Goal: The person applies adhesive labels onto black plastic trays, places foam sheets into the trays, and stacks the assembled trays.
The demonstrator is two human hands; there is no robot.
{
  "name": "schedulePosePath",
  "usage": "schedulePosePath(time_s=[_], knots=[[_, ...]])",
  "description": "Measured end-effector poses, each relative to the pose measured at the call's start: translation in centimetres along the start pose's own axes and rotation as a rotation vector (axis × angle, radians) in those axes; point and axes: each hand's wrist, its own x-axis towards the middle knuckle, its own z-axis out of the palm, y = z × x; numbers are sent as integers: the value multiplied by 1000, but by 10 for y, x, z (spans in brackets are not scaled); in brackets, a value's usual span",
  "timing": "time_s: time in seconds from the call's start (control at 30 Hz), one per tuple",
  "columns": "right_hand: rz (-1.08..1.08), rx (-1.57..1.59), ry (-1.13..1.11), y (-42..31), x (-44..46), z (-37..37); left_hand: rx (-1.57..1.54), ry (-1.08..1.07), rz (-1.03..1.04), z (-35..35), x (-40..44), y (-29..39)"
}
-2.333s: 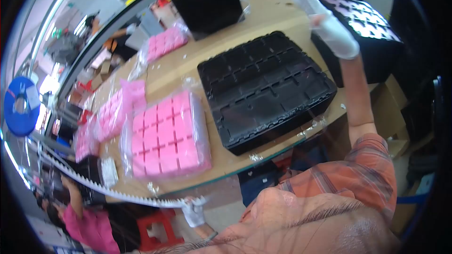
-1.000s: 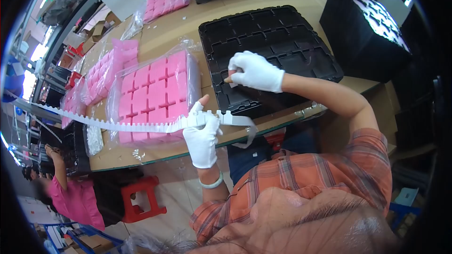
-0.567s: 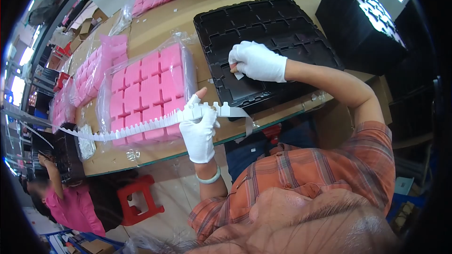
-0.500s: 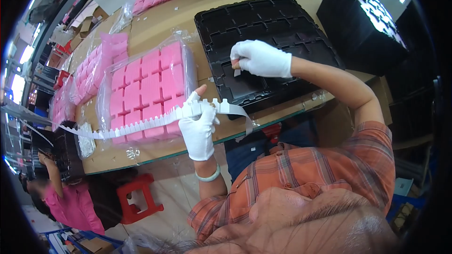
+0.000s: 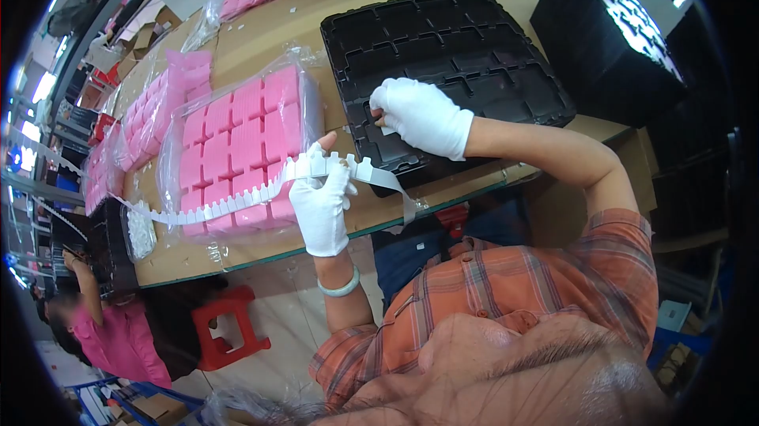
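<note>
My left hand (image 5: 320, 213), in a white glove with bare fingertips, is closed on a long white strip of tabbed stickers (image 5: 207, 211). The strip runs off to the left across the pink blocks, and its free end hangs by the table edge. My right hand (image 5: 427, 119), gloved the same way, is pinched over the near left part of a black molded plastic tray (image 5: 419, 47). A small white sticker (image 5: 387, 131) shows below its fingertips. Whether the sticker touches the tray, I cannot tell.
Pink foam blocks (image 5: 241, 137) in clear plastic stand left of the tray, with more pink packs (image 5: 154, 122) behind. A tall black tray stack (image 5: 605, 39) stands at the right. A co-worker in pink (image 5: 126, 347) sits near a red stool (image 5: 229, 327) at lower left.
My right hand has moved left and slightly toward me over the tray, its back turned more upward. My left hand, with the strip, has shifted slightly left and up in view.
</note>
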Motion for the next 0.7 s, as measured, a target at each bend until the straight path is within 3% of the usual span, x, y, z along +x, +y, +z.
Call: schedulePosePath(time_s=[0.27, 0.37, 0.4, 0.47, 0.5, 0.6, 0.63, 0.7], knots=[[41, 0, -197, -3, 5, -10, -12, -24, -34, -8, -3, -3], [-39, 201, -119, -3, 6, -12, 9, -35, -24, -10, 0, 0], [63, 433, -243, -6, 0, -22, 7, -44, -16, -12, 2, 0], [-145, 624, -706, -22, -17, -58, 11, -58, 8, -16, 4, 3], [-175, 659, -833, -33, -28, -73, -19, -76, 0, -18, 4, 5], [-100, 257, -132, -45, -39, -63, -47, -158, 2, -19, 7, 19], [-172, 125, 82, -42, -38, -52, -14, -164, 38, -18, 6, 22], [-218, 191, -19, -45, -44, -34, 37, -182, 127, -11, 9, 26]])
